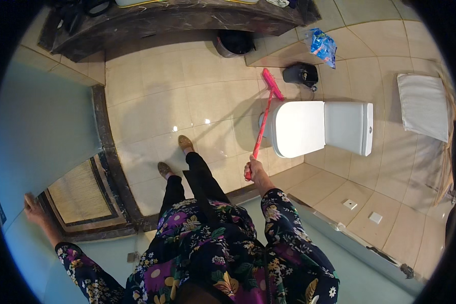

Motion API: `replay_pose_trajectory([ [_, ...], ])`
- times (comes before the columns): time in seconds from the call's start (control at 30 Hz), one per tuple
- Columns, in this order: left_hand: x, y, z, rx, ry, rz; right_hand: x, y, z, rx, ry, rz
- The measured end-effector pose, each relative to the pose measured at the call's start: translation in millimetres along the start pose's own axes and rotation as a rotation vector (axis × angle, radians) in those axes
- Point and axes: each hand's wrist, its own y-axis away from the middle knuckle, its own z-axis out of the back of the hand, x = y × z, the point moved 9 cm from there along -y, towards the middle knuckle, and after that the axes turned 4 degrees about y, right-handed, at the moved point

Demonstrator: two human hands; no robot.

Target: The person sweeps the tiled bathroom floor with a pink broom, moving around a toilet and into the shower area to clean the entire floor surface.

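Observation:
My right hand (255,170) is closed around the upper end of a red handle (264,125). At its far end, a pink bristled floor-brush head (272,84) rests on the tiles just left of the white toilet (299,129), whose lid is down. The shaft passes in front of the toilet's front end. Over at the far left, my left hand (35,209) grips the edge of a frosted glass door (49,114). Its fingertips are partly hidden by the glass.
A dark marble counter (174,22) spans the top. Below it stands a bin with a black liner (233,42). A small black bin (301,74) sits beside the toilet, under a blue plastic packet (323,46). White towel (422,106) hangs right. A dark stone threshold (116,167) borders a ribbed mat (81,193).

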Motion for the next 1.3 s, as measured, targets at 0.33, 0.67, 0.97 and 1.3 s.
replay_pose_trajectory([
  [0.33,-47.2,25.1,-18.7,-0.058,0.453,0.347,-57.4,123.2,10.0,0.077,0.362,-0.102],
  [0.67,8.5,0.8,-34.9,0.034,0.615,0.373,-43.4,108.1,-27.3,0.259,0.573,0.08],
  [0.97,0.0,78.1,-18.4,0.196,0.246,0.294,-51.5,141.6,27.0,0.172,0.78,0.069],
  [1.3,-102.3,544.8,-96.2,0.783,0.345,1.578,13.1,74.4,48.0,0.089,1.057,0.057],
])
